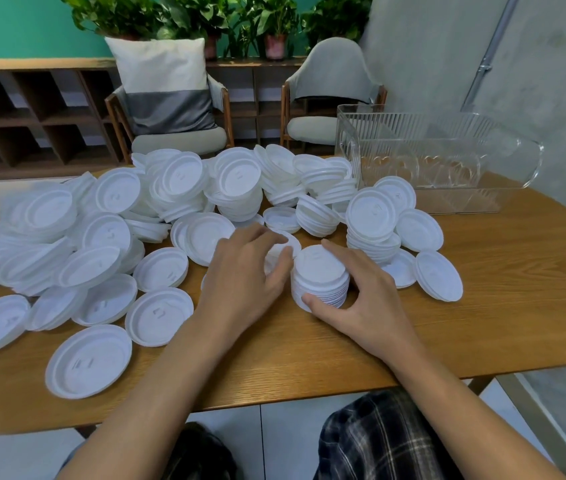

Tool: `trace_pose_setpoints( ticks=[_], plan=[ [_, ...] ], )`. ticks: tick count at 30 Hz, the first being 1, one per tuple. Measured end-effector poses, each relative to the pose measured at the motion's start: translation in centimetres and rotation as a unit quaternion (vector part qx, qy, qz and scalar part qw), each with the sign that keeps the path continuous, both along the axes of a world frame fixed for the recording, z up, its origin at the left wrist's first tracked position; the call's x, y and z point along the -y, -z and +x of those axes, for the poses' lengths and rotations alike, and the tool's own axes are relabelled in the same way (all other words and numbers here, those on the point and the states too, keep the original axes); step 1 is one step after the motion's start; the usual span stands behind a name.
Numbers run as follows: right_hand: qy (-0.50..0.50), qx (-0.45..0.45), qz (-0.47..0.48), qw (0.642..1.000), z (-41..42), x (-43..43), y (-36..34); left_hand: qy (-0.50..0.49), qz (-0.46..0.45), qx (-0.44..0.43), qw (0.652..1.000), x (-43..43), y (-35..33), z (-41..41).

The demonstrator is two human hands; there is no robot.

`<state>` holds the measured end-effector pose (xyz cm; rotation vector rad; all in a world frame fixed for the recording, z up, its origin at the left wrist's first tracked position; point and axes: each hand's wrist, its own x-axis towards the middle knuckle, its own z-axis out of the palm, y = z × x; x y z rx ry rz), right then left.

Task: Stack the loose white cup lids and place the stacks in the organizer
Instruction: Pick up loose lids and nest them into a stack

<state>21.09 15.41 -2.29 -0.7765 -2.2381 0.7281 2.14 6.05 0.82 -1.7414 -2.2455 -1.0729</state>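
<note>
A neat stack of white cup lids [319, 275] stands on the wooden table [482, 306] in front of me. My right hand [364, 299] grips that stack, thumb at its base and fingers round its far side. My left hand [247, 271] is curled over another white lid [283, 242] just left of the stack, fingertips on its rim. Several loose lids and short leaning stacks [177, 188] cover the left and middle of the table. The clear plastic organizer [448, 161] stands at the back right, with no lids visible in it.
More lids [437, 275] lie to the right of the held stack. Two chairs [170, 109] stand behind the table, with a shelf and potted plants [274, 22] beyond. A grey wall [534, 81] runs along the right. The table's near edge is close to my lap.
</note>
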Motion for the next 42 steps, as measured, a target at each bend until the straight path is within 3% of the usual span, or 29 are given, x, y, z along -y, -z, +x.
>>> trace_pose_setpoints(
  ticks=[2,5,17,26,34,38,42],
  plan=[
    [0.001,-0.003,-0.004,1.0,0.0,0.0,0.1,-0.014,-0.038,-0.047,0.998,-0.3,0.7,-0.8],
    [-0.002,-0.004,-0.007,1.0,0.0,0.0,0.0,-0.017,-0.09,-0.05,0.995,-0.6,1.1,-0.8],
    [-0.004,0.001,-0.005,1.0,-0.1,-0.1,0.0,-0.046,-0.029,-0.03,0.998,-0.9,1.2,-0.7],
    [-0.006,-0.011,0.011,1.0,-0.1,0.1,-0.1,-0.008,0.062,0.11,0.992,-0.4,-0.3,-0.3],
    [-0.014,-0.015,-0.019,1.0,-0.1,0.2,-0.3,-0.009,0.148,0.235,0.961,0.7,-1.8,-0.2],
    [-0.015,-0.015,-0.022,1.0,-0.1,0.1,-0.4,0.04,0.106,0.348,0.931,0.8,-1.7,0.1],
    [-0.027,-0.022,-0.014,0.999,-0.1,0.2,-0.3,0.025,0.066,0.243,0.967,0.2,-0.3,1.0]
  ],
)
